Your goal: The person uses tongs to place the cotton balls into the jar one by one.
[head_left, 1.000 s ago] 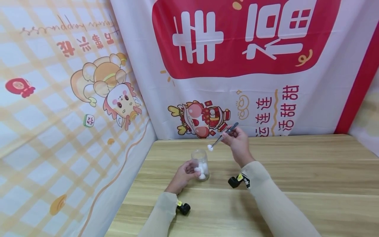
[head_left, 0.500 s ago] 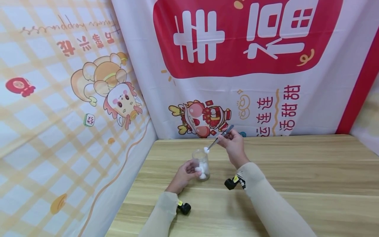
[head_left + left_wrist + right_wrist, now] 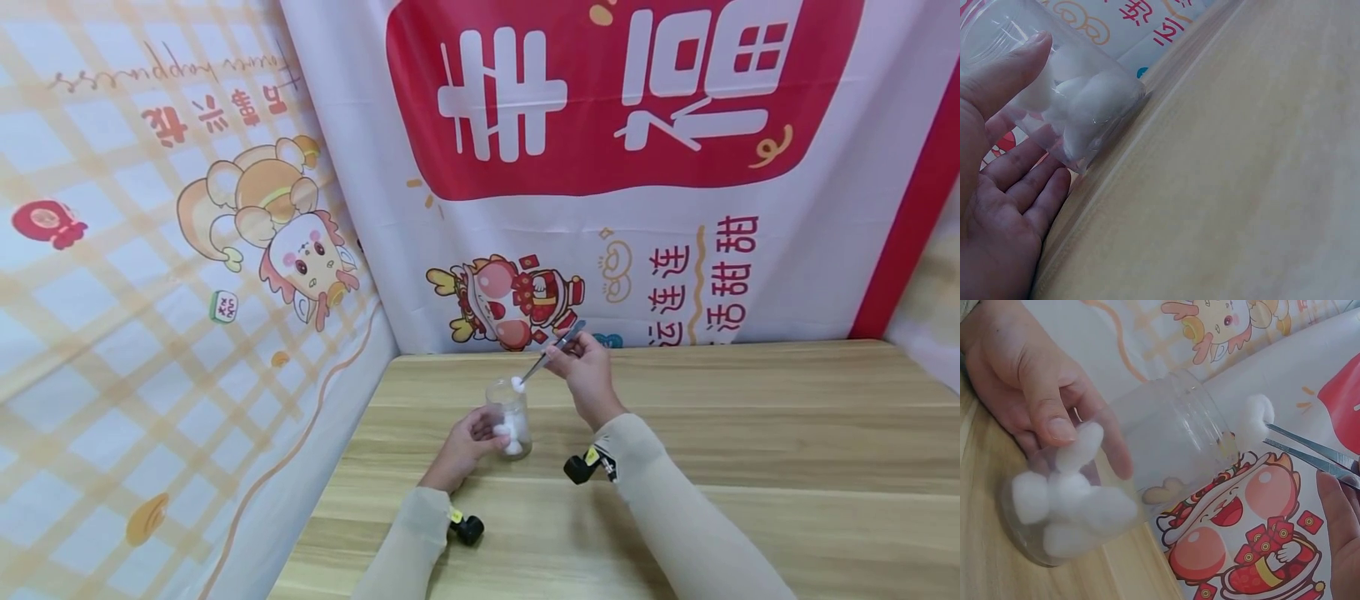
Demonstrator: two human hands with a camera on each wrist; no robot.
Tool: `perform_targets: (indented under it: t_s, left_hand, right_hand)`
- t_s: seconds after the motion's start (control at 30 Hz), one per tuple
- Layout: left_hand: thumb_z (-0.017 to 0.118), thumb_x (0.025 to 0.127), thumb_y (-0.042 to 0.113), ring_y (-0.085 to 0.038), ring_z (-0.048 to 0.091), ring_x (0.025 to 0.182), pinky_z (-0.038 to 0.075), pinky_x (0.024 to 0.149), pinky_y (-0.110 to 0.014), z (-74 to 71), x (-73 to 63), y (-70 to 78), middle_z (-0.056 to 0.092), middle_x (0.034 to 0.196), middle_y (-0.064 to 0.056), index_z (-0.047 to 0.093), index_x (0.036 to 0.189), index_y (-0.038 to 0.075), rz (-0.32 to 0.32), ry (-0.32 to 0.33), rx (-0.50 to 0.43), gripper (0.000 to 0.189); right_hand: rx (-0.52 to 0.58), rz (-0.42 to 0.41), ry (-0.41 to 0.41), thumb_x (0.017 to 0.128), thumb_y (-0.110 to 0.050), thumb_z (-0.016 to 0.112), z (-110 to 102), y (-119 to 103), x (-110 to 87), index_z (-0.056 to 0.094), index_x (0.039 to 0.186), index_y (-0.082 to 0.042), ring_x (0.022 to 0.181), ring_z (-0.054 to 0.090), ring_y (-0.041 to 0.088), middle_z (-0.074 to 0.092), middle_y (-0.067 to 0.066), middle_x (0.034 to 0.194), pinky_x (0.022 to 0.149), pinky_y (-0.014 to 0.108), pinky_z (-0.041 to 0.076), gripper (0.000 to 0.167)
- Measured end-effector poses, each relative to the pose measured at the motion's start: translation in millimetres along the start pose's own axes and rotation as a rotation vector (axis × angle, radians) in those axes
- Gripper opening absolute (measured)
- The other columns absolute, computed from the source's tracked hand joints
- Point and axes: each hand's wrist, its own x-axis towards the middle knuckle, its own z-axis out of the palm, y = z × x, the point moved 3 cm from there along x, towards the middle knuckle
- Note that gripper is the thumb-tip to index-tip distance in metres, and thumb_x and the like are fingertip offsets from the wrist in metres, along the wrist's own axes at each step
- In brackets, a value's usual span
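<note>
In the head view a clear jar (image 3: 498, 397) stands upright on the wooden table, several white cotton balls (image 3: 1069, 497) piled in its lower part. My left hand (image 3: 462, 450) holds the jar from the left, thumb on the near side and fingers reaching behind. Metal tweezers (image 3: 542, 362) are pinched in my right hand (image 3: 591, 382), to the right of the jar and higher. Their tips grip one cotton ball (image 3: 1254, 419), which in the right wrist view is just outside the jar's open mouth. The left wrist view shows the jar's base on the table.
The wooden table (image 3: 705, 433) extends to the right and toward me. Directly behind it hangs a red and white printed cloth (image 3: 420, 233). A checked cloth (image 3: 142, 333) walls off the left side. Small black cameras (image 3: 467, 528) sit on both wrists.
My right hand has moved left and slightly down, bringing the tweezers and their cotton ball to the jar's mouth. The left hand and the jar have stayed in place.
</note>
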Motion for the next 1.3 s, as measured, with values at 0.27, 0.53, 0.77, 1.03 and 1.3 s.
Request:
perform_targets:
  t_s: [0.27, 0.53, 0.77, 1.03, 1.3]
  left_hand:
    - [0.079, 0.083, 0.016, -0.025, 0.051, 0.124, 0.04, 0.106, -0.039, -0.2, 0.4, 2.7, 0.057, 0.132, -0.008, 0.051, 0.138, 0.01, -0.017, -0.019, 0.0, 0.062]
    - [0.077, 0.084, 0.013, -0.029, 0.052, 0.122, 0.041, 0.105, -0.04, 3.8, -14.6, 31.5, 0.058, 0.13, -0.011, 0.052, 0.136, 0.006, 0.007, -0.027, -0.002, 0.058]
    - [0.078, 0.084, 0.014, -0.028, 0.052, 0.123, 0.041, 0.105, -0.039, 4.6, -17.2, 30.4, 0.058, 0.131, -0.011, 0.052, 0.136, 0.006, 0.0, -0.029, -0.003, 0.059]
    - [0.077, 0.084, 0.014, -0.027, 0.052, 0.123, 0.041, 0.105, -0.039, 4.4, -17.0, 30.7, 0.058, 0.131, -0.01, 0.053, 0.136, 0.007, -0.005, -0.031, -0.002, 0.058]
    - [0.077, 0.084, 0.012, -0.028, 0.052, 0.123, 0.041, 0.105, -0.039, 3.0, -14.9, 29.4, 0.058, 0.13, -0.011, 0.053, 0.135, 0.006, 0.005, -0.034, -0.01, 0.056]
  right_hand:
    - [0.018, 0.013, -0.009, 0.094, -0.003, 0.063, 2.1, 1.5, -3.0, 0.055, 0.115, -0.005, 0.115, 0.056, 0.04, 0.055, 0.024, 0.119, 0.083, 0.033, 0.057, 0.023]
    - [-0.009, 0.022, -0.002, 0.094, -0.003, 0.063, 2.2, 5.2, -4.4, 0.055, 0.118, -0.006, 0.111, 0.059, 0.033, 0.052, 0.025, 0.124, 0.083, 0.032, 0.056, 0.026]
    - [-0.017, 0.025, 0.011, 0.094, -0.001, 0.062, -0.1, 11.5, -4.9, 0.056, 0.119, -0.006, 0.109, 0.06, 0.033, 0.055, 0.021, 0.118, 0.082, 0.032, 0.057, 0.027]
    - [-0.024, 0.014, 0.017, 0.094, -0.003, 0.063, -0.1, 11.9, -4.5, 0.056, 0.119, -0.007, 0.106, 0.062, 0.029, 0.056, 0.019, 0.117, 0.082, 0.032, 0.057, 0.027]
    - [-0.018, -0.009, -0.001, 0.094, -0.001, 0.062, 0.7, 10.8, -4.3, 0.056, 0.117, -0.006, 0.105, 0.062, 0.029, 0.055, 0.021, 0.117, 0.083, 0.032, 0.057, 0.024]
